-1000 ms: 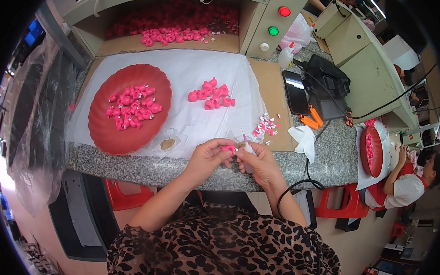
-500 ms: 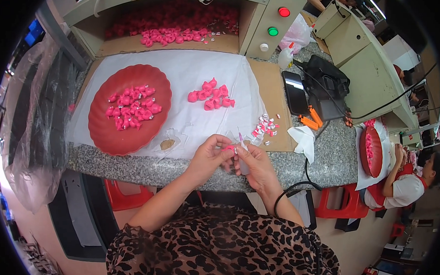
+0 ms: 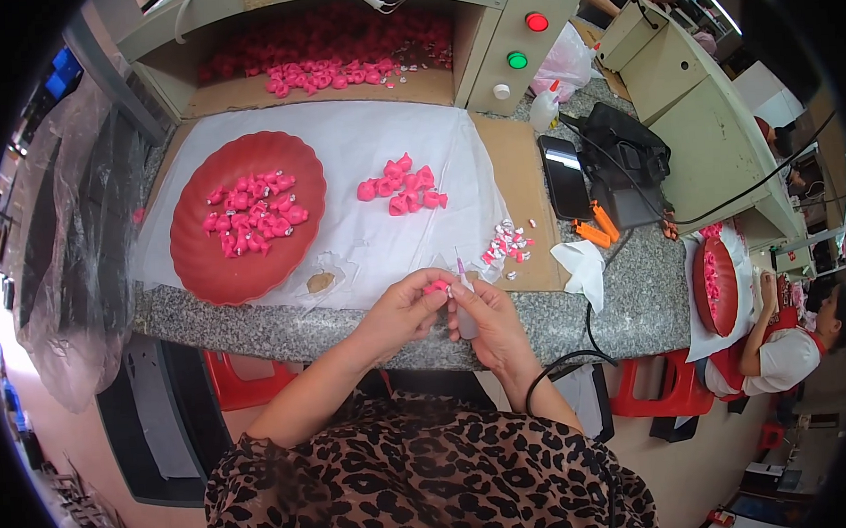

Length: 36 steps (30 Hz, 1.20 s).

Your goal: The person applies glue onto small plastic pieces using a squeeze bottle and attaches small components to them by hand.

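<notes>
Over the near edge of the counter, my left hand (image 3: 401, 307) pinches a small pink molded figure (image 3: 433, 287) between thumb and fingertips. Close beside it, my right hand (image 3: 493, 319) is closed around a slim, translucent squeeze bottle (image 3: 467, 324) with a thin needle tip pointing up. The right fingertips meet the figure, where a bit of white shows. Further off on the white paper (image 3: 342, 135) lies a loose group of pink figures (image 3: 401, 187). To the left, a red scalloped tray (image 3: 196, 260) holds many more. Small pink and white pieces (image 3: 507, 243) are heaped right of my hands.
A cabinet (image 3: 489, 49) with colored buttons stands at the back, pink figures piled inside. Rightward are a white glue bottle (image 3: 545, 108), a phone (image 3: 565, 178), a black bag (image 3: 626, 151), orange tools (image 3: 599, 226) and a white tissue (image 3: 582, 271). A co-worker (image 3: 790, 352) sits far right.
The view has shifted slightly. My hands stay together over the counter edge, with the pink figure and squeeze bottle still held; the fingers have moved only a little.
</notes>
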### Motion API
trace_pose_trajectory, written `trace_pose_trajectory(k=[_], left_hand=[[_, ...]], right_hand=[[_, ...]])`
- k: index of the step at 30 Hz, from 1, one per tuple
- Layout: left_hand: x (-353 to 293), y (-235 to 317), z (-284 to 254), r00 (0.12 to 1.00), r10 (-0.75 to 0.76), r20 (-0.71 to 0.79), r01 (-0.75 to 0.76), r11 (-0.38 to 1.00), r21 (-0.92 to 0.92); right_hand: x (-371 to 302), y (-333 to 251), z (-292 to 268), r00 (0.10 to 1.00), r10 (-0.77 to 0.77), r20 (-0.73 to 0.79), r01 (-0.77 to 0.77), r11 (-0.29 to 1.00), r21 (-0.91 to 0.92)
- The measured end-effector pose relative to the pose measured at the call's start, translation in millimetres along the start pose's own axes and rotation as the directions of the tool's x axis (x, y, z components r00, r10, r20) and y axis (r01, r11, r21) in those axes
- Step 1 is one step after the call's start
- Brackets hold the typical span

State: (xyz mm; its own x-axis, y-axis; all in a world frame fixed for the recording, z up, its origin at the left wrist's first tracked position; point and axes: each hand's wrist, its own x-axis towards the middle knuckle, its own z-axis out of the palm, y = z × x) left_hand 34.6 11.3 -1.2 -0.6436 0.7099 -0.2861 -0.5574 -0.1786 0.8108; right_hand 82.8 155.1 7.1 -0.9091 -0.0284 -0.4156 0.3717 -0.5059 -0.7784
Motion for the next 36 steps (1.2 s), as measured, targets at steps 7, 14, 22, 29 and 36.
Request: trace_pose_trajectory(k=[7, 14, 22, 29, 36], left_hand=[[0, -4, 5, 0.992, 0.111, 0.067, -0.119, 0.984, 0.13], [0, -9, 8, 0.984, 0.166, 0.065, -0.176, 0.961, 0.214], [1, -1, 15, 0.988, 0.147, 0.036, -0.151, 0.975, 0.16], [2, 0, 16, 0.99, 0.142, 0.021, -0.144, 0.975, 0.172], [5, -12, 5, 0.997, 0.076, 0.023, -0.077, 0.996, 0.055]], right_hand=[[-1, 0, 8, 0.999, -0.03, -0.034, 0.029, 0.999, -0.027], [1, 9, 9, 0.994, -0.097, -0.047, 0.097, 0.995, -0.011], [3, 10, 10, 0.988, -0.147, -0.054, 0.149, 0.988, 0.031], [4, 11, 9, 0.989, -0.13, -0.065, 0.133, 0.99, 0.05], [4, 6, 7, 0.997, -0.066, -0.027, 0.068, 0.995, 0.08]])
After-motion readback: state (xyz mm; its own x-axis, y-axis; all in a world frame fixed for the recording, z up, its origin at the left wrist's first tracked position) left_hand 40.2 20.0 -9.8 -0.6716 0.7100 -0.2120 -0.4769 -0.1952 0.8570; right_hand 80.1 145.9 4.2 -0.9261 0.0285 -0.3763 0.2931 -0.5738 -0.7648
